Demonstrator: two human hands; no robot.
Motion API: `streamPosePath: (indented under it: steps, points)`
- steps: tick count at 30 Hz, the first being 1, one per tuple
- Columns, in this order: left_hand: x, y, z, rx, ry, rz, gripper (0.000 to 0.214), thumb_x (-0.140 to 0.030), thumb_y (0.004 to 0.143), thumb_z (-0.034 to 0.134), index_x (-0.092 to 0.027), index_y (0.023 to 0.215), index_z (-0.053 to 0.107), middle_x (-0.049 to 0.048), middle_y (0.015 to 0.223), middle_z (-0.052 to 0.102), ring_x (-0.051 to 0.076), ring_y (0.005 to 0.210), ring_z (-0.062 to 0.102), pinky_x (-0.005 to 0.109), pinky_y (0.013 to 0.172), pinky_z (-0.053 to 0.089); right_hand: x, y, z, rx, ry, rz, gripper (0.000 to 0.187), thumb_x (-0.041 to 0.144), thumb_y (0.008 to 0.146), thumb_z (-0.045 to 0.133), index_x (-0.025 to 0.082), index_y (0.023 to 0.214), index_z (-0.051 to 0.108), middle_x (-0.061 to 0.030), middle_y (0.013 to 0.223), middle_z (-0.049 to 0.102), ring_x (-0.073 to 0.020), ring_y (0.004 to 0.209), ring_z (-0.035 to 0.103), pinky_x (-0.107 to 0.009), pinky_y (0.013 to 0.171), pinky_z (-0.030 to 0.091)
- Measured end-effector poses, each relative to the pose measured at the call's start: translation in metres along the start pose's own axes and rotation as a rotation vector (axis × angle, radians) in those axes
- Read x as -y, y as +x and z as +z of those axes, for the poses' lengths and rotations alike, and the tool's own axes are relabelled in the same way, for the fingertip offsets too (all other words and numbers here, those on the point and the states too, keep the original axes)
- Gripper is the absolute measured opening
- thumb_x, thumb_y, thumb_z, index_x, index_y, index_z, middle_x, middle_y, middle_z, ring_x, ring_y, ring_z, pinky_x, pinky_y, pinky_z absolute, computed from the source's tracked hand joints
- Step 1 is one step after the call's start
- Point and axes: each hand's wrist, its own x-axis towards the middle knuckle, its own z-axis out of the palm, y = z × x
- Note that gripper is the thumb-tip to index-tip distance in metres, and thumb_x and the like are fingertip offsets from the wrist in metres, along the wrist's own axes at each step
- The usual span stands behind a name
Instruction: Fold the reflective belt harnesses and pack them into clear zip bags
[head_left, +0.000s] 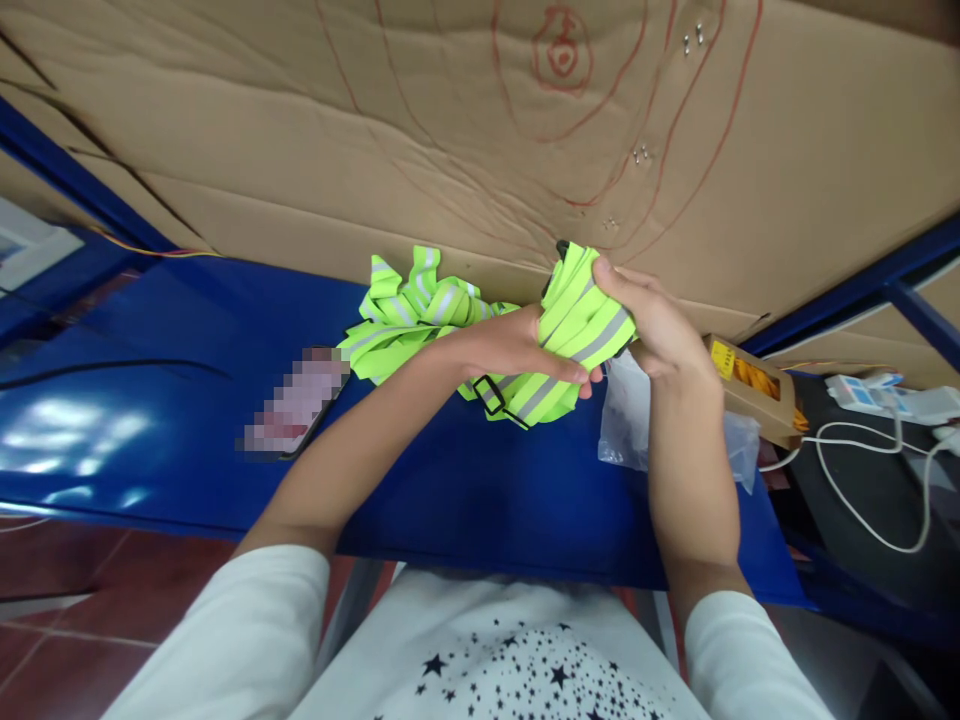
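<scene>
A bundle of neon-yellow reflective straps (589,315) with grey stripes is folded between my two hands above the blue table. My left hand (521,345) closes round its lower left part, thumb lying across the front. Gripping the upper right side is my right hand (649,315), with its thumb on top and the other fingers mostly hidden behind. A black buckle (489,395) hangs below my left wrist on a strap. More of the same straps (427,300) lie in a loose heap behind my left forearm.
A phone (300,400), blurred out, lies left of my forearm on the blue table (487,500). A clear plastic bag (626,410) is by my right wrist. Farther right are a small cardboard box (757,390) and white cables (870,530). Marked cardboard (450,120) stands behind.
</scene>
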Motion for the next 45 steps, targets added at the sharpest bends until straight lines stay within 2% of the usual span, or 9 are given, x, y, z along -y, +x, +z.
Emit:
streamPosePath:
  steps: [4,7,10,14,19,25,31,38,45]
  points:
    - [-0.003,-0.005,-0.003,-0.031,-0.031,-0.005,0.03,-0.022,0.077,0.088,-0.015,0.102,0.075,0.0068,0.098,0.081,0.023,0.087,0.079,0.035,0.082,0.064,-0.01,0.009,0.005,-0.093,-0.067,-0.082,0.056,0.077,0.09,0.062,0.024,0.107,0.07,-0.0052,0.089,0.074,-0.0216,0.08,0.071,-0.036,0.069,0.06]
    - [-0.001,-0.005,-0.007,0.061,-0.054,-0.032,0.03,-0.027,0.081,0.086,-0.018,0.108,0.076,0.0062,0.107,0.082,0.025,0.099,0.08,0.033,0.086,0.063,-0.011,0.009,0.003,-0.18,-0.164,-0.215,0.049,0.071,0.087,0.072,0.025,0.105,0.068,-0.0027,0.093,0.073,-0.0182,0.08,0.068,-0.033,0.07,0.057]
    - [0.002,-0.003,-0.009,0.104,0.001,-0.018,0.029,-0.032,0.084,0.083,-0.018,0.109,0.077,0.0068,0.108,0.082,0.025,0.104,0.079,0.033,0.09,0.062,-0.004,0.001,0.0,-0.023,-0.279,-0.226,0.047,0.068,0.098,0.057,0.024,0.104,0.073,-0.0031,0.096,0.076,-0.0198,0.084,0.07,-0.034,0.074,0.057]
    - [0.011,0.004,-0.011,-0.117,0.292,0.079,0.024,-0.037,0.083,0.083,-0.015,0.092,0.08,0.008,0.093,0.082,0.025,0.094,0.078,0.033,0.088,0.061,0.004,-0.007,0.001,0.277,-0.416,-0.249,0.055,0.069,0.098,0.057,0.026,0.13,0.068,-0.0051,0.115,0.077,-0.0269,0.104,0.072,-0.039,0.09,0.06]
    - [0.015,0.006,-0.012,-0.25,0.27,0.09,0.028,-0.034,0.074,0.09,-0.016,0.092,0.079,0.007,0.089,0.082,0.026,0.09,0.079,0.035,0.085,0.062,-0.004,0.0,0.01,0.18,-0.408,-0.274,0.072,0.064,0.09,0.07,0.023,0.148,0.057,-0.0092,0.147,0.065,-0.0311,0.136,0.061,-0.047,0.114,0.05]
    - [0.005,-0.002,-0.014,-0.049,0.261,-0.013,0.024,-0.033,0.08,0.087,-0.017,0.097,0.082,0.0088,0.101,0.083,0.027,0.104,0.079,0.035,0.095,0.062,-0.008,0.005,0.013,0.315,-0.305,-0.263,0.062,0.061,0.087,0.074,0.024,0.136,0.065,-0.0055,0.124,0.076,-0.0291,0.112,0.071,-0.044,0.096,0.06]
    - [0.017,0.01,-0.011,-0.053,-0.125,-0.059,0.045,-0.029,0.068,0.093,-0.011,0.106,0.079,0.0132,0.095,0.082,0.032,0.102,0.079,0.042,0.098,0.061,0.002,-0.005,0.007,0.143,-0.367,-0.186,0.066,0.044,0.088,0.073,0.032,0.151,0.056,-0.0032,0.14,0.068,-0.0234,0.088,0.077,-0.039,0.081,0.064]
    - [0.03,0.016,-0.008,0.057,-0.342,-0.088,0.046,-0.03,0.066,0.093,-0.01,0.105,0.079,0.0181,0.106,0.082,0.035,0.101,0.079,0.045,0.096,0.062,0.008,-0.009,-0.002,0.107,-0.48,-0.3,0.063,0.04,0.086,0.077,0.029,0.147,0.062,-0.0033,0.144,0.067,-0.0324,0.129,0.067,-0.047,0.109,0.055]
    - [0.027,0.014,-0.004,-0.091,-0.029,-0.06,0.027,-0.023,0.075,0.088,-0.011,0.098,0.081,0.0138,0.103,0.082,0.028,0.103,0.078,0.038,0.099,0.059,-0.005,0.0,-0.001,0.188,-0.534,-0.245,0.063,0.048,0.086,0.077,0.022,0.142,0.066,-0.0069,0.136,0.072,-0.0311,0.126,0.067,-0.045,0.109,0.053]
